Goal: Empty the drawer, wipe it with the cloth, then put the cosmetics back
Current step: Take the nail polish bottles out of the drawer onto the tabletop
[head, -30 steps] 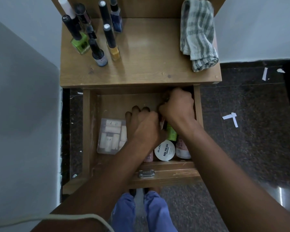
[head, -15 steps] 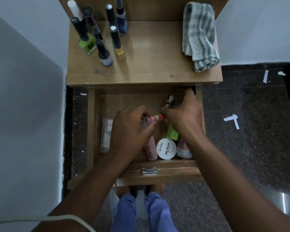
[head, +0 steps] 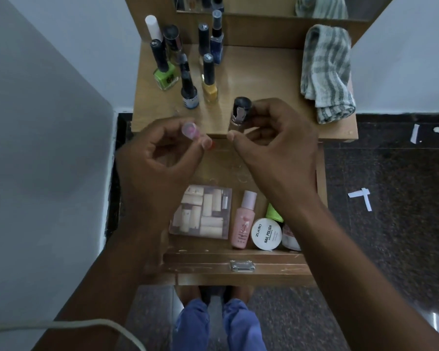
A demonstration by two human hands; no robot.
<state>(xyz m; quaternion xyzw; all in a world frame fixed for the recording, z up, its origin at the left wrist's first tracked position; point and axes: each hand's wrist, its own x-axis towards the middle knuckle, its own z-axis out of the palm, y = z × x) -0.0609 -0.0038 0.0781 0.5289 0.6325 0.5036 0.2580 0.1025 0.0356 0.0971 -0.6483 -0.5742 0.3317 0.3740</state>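
The wooden drawer [head: 238,267] stands pulled out below the tabletop. My left hand [head: 160,158] pinches a small pink-capped tube [head: 192,131] above the drawer's back edge. My right hand [head: 276,148] holds a black-capped bottle [head: 240,111] upright over the tabletop's front edge. Inside the drawer lie a clear packet of beige pieces [head: 203,215], a pink bottle [head: 243,224], a white nail polish jar [head: 267,233], a green item [head: 274,211] and a pink-white jar [head: 290,236] partly under my right forearm. The striped cloth [head: 326,72] lies folded at the tabletop's right.
Several nail polish bottles [head: 188,74] stand at the back left of the wooden tabletop [head: 259,77]. A mirror edge [head: 264,13] runs along the back. Grey walls flank the stand, dark stone floor [head: 390,198] lies to the right, and a white cable [head: 61,325] crosses low left.
Both hands rose out of the drawer toward the tabletop, the left with the pink-capped tube, the right with the black-capped bottle. The clear packet is uncovered now.
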